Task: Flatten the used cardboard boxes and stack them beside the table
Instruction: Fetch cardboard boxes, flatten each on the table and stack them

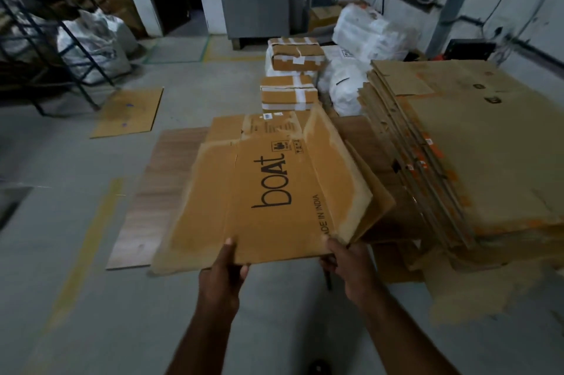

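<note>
Hands: left hand [224,271], right hand [345,258] grip flattened corrugated box [268,191] | matte brown

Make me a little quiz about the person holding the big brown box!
1. True or false: both hands grip the flattened boat box.
2. Which side is the tall stack of flattened boxes on? A) person's left B) person's right
3. Fill in: the taped parcels sit on the ____.

Key: 1. True: left hand and right hand hold its near edge. 2. B. 3. floor.
</note>
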